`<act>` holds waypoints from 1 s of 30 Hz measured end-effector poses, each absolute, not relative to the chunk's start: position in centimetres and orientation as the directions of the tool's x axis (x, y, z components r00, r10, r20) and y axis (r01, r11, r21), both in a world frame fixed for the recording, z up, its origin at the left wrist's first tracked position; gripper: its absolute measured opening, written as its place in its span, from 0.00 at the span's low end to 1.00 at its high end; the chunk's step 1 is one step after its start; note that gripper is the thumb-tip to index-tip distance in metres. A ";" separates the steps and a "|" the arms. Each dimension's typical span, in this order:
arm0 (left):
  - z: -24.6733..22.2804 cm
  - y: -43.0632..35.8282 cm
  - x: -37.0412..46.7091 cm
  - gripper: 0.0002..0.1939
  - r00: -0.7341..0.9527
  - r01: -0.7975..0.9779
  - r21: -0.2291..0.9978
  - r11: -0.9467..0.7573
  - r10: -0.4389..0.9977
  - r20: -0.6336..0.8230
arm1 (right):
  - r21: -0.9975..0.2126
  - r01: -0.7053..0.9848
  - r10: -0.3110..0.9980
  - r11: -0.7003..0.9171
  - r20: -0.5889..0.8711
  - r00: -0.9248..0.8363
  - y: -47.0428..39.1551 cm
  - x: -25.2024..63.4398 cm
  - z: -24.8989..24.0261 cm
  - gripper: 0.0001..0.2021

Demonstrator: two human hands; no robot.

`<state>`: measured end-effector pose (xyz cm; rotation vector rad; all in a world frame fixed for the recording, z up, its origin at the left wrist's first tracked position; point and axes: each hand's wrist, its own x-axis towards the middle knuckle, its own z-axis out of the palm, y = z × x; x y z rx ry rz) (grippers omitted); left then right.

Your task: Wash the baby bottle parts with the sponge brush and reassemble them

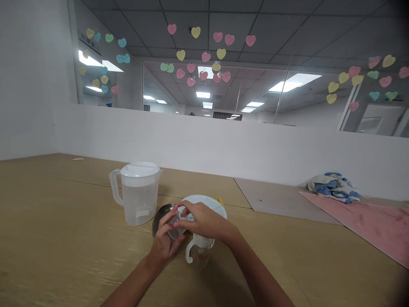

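Observation:
My left hand [163, 242] is curled around a small see-through cup-like container [175, 231], whose exact kind I cannot make out. Over its top reaches my right hand [203, 219], thumb and fingers bent close together near the rim; whether something small is between them is hidden. Behind the left fingers lies a round metal bowl or dish [156, 221]. A white plate [204, 199] sits just beyond the right hand. Close below that hand stands a small clear cup with a white top and curved handle [190, 251], partly covered by the hand.
A lidded translucent pitcher [140, 200] stands to the left of the hands. A yellow object [220, 200] shows behind the plate. Farther right are a grey mat [281, 200], a pink mat [370, 221] and a crumpled blue-and-white cloth [334, 187] by the wall.

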<state>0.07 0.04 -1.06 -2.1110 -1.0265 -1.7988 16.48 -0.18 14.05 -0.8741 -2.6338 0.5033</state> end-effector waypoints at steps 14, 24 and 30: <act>-0.6 -0.9 2.5 0.34 0.388 0.602 0.294 -0.742 0.594 0.705 | -0.426 0.608 0.704 0.671 0.106 -0.702 0.7 20.6 17.2 0.20; 0.1 -1.2 2.8 0.23 0.382 0.643 0.276 -0.715 0.611 0.694 | -0.301 0.669 0.690 0.680 -0.048 -0.722 1.0 19.1 15.6 0.20; -0.8 -0.8 3.1 0.34 0.332 0.699 0.279 -0.658 0.645 0.689 | -0.278 0.669 0.686 0.690 -0.047 -0.726 0.6 18.9 15.1 0.19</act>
